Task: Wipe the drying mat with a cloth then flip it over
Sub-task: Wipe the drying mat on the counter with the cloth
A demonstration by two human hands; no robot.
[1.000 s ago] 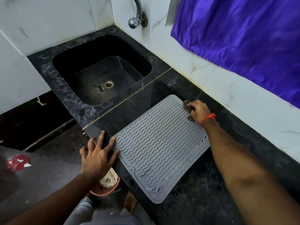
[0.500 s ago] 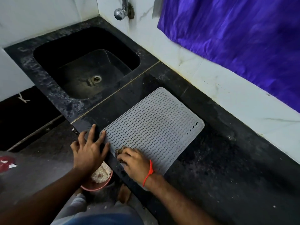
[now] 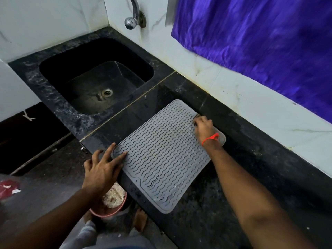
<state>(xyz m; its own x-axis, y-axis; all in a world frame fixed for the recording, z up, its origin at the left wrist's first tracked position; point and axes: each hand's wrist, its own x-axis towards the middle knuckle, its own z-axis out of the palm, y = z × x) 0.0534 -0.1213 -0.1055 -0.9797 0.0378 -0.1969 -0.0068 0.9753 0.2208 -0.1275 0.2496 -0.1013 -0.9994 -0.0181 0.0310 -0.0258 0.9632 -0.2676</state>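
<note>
A grey drying mat [image 3: 161, 155] with wavy ridges lies flat on the black stone counter [image 3: 242, 177], one corner past the front edge. My left hand [image 3: 102, 168] presses flat on its near-left corner with spread fingers. My right hand [image 3: 203, 126], with an orange thread at the wrist, rests on the far-right edge of the mat, closed on a small dark patterned cloth [image 3: 197, 115]. Only a tip of the cloth shows past my fingers.
A black sink [image 3: 53, 69] with a drain lies to the left, under a metal tap [image 3: 132, 20]. White tiled wall and a purple curtain [image 3: 260, 42] run behind the counter. A pink bowl [image 3: 115, 207] sits on the floor below my left hand.
My right hand swept with the cloth from the mat's far edge to the near edge beside my left hand, then back to the far-right edge. My left hand stayed on its corner.
</note>
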